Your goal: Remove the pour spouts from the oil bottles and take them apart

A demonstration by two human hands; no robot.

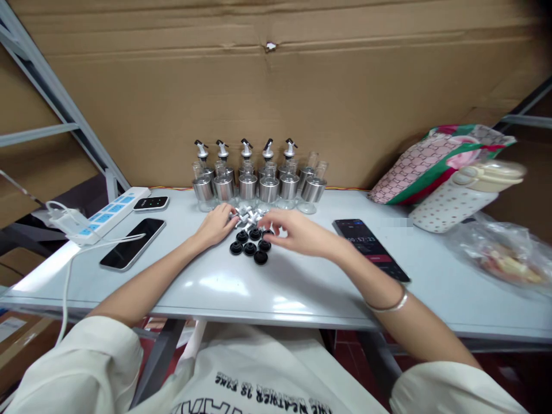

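My left hand [218,224] rests on the table at the left edge of a small pile of silver-grey spout pieces [246,217], its fingers loosely laid out against them. My right hand [297,231] hovers at the pile's right side, fingers curved and thumb apart, above the black stoppers [249,248]. Nothing can be made out in its grasp. Several of these round stoppers lie grouped in front of the pile. Behind, glass bottles with steel sleeves [248,187] stand in two rows. Several back-row bottles carry pourer spouts [245,148] with black tips; the front ones have bare glass necks.
To the left lie a power strip [110,215], a small black device [150,203] and a phone [133,244] with a white cable. On the right are a phone with a timer [371,250], a dotted bottle [459,201], a patterned bag [425,167] and a plastic bag [509,256].
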